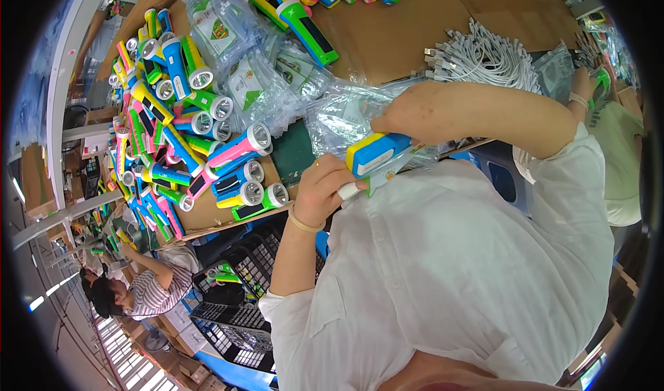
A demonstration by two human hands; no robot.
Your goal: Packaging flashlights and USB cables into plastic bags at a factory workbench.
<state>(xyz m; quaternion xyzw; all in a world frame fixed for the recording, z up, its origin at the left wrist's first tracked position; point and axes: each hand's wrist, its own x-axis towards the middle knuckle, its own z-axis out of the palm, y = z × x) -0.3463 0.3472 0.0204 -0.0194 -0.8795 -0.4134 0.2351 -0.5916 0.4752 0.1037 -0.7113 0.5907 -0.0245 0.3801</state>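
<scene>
**Blue-and-yellow flashlight [377, 153] held up close at the bench edge**

And here it is, right in front of the white shirt [449, 253]: the flashlight is held tilted, its lower end clasped by the left hand [321, 187]. By the upper end, the right hand [408, 116] is seen with fingers curled, but whether flashlight or plastic is pinched there cannot be told. Close against it a printed clear bag [391, 172] is spotted; whether the flashlight is inside cannot be made out. Danger here! The thin film could be creased or split if it is caught on a body corner, and the flashlight could be dropped off the edge if the left grip is loosened.

Just beyond, loose clear bags [339, 118] are bunched; two could easily be picked up together, slippery as they look. Leftward, a flashlight heap [176, 125] is piled high, and a roll-off could be set going by one knock from an elbow. Farther right, white cables [481, 62] are massed; a plug could be snagged by the right forearm.
</scene>
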